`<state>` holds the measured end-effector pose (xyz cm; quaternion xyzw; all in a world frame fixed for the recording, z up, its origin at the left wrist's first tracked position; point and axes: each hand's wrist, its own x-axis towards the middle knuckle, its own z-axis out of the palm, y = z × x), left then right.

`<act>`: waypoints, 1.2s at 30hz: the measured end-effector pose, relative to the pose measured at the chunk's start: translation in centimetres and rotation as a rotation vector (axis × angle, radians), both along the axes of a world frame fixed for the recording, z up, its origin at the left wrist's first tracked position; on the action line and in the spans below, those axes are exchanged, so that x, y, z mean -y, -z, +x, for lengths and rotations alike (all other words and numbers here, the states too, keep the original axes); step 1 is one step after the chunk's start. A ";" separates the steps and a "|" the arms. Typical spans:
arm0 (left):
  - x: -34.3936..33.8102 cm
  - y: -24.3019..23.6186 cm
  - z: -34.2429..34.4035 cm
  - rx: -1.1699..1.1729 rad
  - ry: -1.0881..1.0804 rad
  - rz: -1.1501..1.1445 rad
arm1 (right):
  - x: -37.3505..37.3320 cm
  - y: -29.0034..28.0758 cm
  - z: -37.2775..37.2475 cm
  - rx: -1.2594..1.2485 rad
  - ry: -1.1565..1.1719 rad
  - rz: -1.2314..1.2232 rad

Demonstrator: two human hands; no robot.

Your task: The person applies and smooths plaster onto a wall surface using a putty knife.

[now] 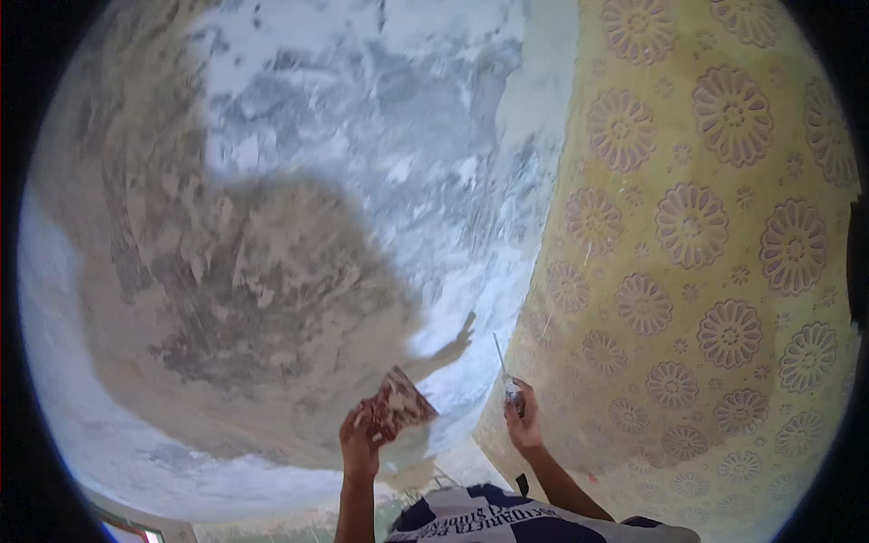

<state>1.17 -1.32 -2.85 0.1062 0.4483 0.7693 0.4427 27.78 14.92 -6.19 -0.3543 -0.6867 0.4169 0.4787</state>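
Observation:
My left hand (358,442) is closed on a reddish-brown board (404,405) smeared with whitish paste, held up in front of the patchy wall. Its fingers grip the board's left edge. To the right, my right hand (524,422) is wrapped round the handle of a putty knife (510,389). The knife's thin blade points up and shows nearly edge-on, so its width cannot be made out. It is close to the corner where the two walls meet; whether it touches the wall I cannot tell.
A grey and white, unevenly plastered wall (398,118) spans the left and middle, partly under a large shadow. At right stands a yellow wall (670,299) with pinkish flower prints. A pale strip (543,100) runs down between them. My patterned shirt (507,516) shows below.

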 end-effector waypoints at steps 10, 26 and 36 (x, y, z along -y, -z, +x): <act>-2.0 -2.8 1.2 -0.150 -0.113 0.064 | 6.0 -10.4 2.4 0.044 -0.362 -0.581; -0.3 -3.1 1.1 -0.150 -0.045 0.111 | 7.4 -10.0 -1.6 0.277 -0.214 0.190; 0.5 -3.3 0.0 -0.207 -0.016 0.106 | 6.1 -10.3 -2.7 0.377 -0.257 0.226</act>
